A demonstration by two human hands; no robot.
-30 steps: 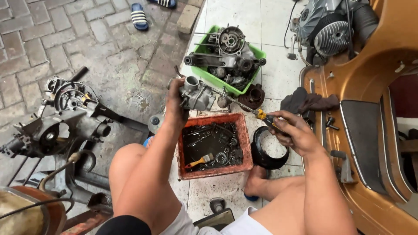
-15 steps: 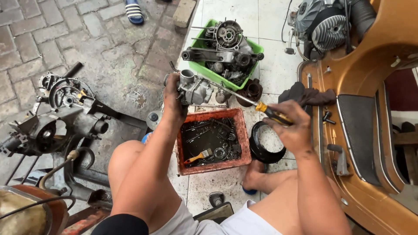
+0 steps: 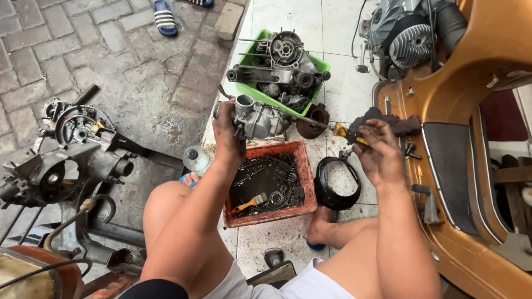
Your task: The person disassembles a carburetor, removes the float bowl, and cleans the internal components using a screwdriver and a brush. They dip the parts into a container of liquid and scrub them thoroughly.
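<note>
**Carburettor held over the tray, screwdriver brought to it**

While the left hand (image 3: 228, 130) is clamped around a grey metal carburettor (image 3: 254, 117), lifting it clear above the far rim of the orange-red parts tray (image 3: 303, 171), the right hand (image 3: 376, 150) is closed on a yellow-handled screwdriver (image 3: 344, 133) whose thin shaft reaches leftward to the carburettor's side. Holding the part over the tray looks sensible: anything that drips or drops would land in the dark oily liquid there, where a small brush (image 3: 250, 203) and loose metal pieces already lie. The screwdriver comes in nearly level, likely so the tip meets a screw on the flank of the body; the tip itself is too small to make out.

Just beside the tray on its right lies a black ring-shaped rubber piece (image 3: 336, 182), and on its left stands a small clear bottle (image 3: 196, 159). Beyond the hands, a green crate (image 3: 254, 91) carries an engine case. A dismantled engine block (image 3: 72, 158) sits well apart at the left, and the golden-brown scooter body (image 3: 471, 166) fills the right side.

Compared with half a second earlier, the right hand sits slightly closer to the carburettor and the screwdriver lies flatter; a second ago it hung lower, above the black ring, with the tool pointing away from the part. The left hand's grip looks unchanged.
</note>
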